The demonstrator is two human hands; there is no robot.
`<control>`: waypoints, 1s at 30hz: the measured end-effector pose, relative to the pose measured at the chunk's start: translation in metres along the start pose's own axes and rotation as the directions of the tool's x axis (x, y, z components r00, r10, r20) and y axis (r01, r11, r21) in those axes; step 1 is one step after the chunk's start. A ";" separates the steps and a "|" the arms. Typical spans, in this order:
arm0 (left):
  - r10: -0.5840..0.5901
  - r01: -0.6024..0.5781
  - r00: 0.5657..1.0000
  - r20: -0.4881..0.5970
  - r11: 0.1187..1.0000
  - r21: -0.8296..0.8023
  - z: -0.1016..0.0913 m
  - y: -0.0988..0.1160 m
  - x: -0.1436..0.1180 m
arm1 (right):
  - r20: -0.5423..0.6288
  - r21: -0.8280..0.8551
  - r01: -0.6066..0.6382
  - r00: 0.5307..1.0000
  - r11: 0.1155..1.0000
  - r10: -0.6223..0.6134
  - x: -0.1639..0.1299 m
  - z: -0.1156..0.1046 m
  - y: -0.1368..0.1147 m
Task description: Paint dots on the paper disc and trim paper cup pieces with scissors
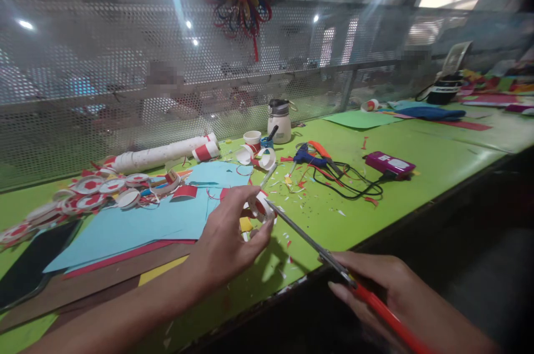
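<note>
My left hand (pixel 227 226) pinches a small white-and-red paper ring (pixel 262 208) between thumb and fingers, above the green table. In my right hand (pixel 386 282) is a pair of scissors (pixel 306 236) with red handles. The long metal blades point up and left, their tips at the ring's right edge; I cannot tell whether they cut into it. Behind the left hand lie light blue paper sheets (pixel 137 226). Small red and white paper scraps litter the tabletop around the ring.
Round red-and-white paper pieces (pixel 89 184) pile up at the left, near a long white tube (pixel 162 154) and a dark phone-like slab (pixel 37 259). Farther back stand a bottle (pixel 278 123), a blue glue gun (pixel 308 156) with black cable, and a purple box (pixel 390 165). Mesh panels border the table.
</note>
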State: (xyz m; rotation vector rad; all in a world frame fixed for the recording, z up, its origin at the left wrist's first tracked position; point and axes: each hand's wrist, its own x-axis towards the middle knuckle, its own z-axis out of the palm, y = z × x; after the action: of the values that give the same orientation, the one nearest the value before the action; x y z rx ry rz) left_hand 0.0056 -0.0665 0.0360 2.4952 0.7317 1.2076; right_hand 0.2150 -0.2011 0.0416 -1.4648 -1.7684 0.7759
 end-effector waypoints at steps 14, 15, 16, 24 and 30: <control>-0.096 0.104 0.994 0.050 0.970 -0.217 -0.001 -0.006 0.009 | -0.288 -0.245 -0.058 0.957 0.968 -0.016 0.006 -0.026 0.023; -0.113 0.126 0.992 0.060 0.955 -0.270 0.000 -0.006 0.008 | -0.294 -0.231 -0.042 0.955 0.972 -0.029 0.011 -0.025 0.019; -0.131 0.150 0.988 0.080 0.937 -0.317 0.001 -0.005 0.007 | -0.300 -0.215 -0.019 0.953 0.977 -0.048 0.016 -0.024 0.014; -0.096 0.155 0.977 0.192 0.934 -0.321 -0.001 0.003 0.001 | -0.284 0.191 0.156 0.954 0.969 -0.098 0.065 0.005 -0.021; -0.052 0.101 0.978 0.202 0.965 -0.240 -0.002 0.004 0.000 | -0.340 0.343 0.238 0.933 0.909 -0.117 0.076 0.025 -0.020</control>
State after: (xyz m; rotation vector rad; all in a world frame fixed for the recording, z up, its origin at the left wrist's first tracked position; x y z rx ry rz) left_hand 0.0052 -0.0695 0.0389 2.3122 0.5807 0.9479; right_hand 0.1749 -0.1299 0.0542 -1.0788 -1.3948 0.6982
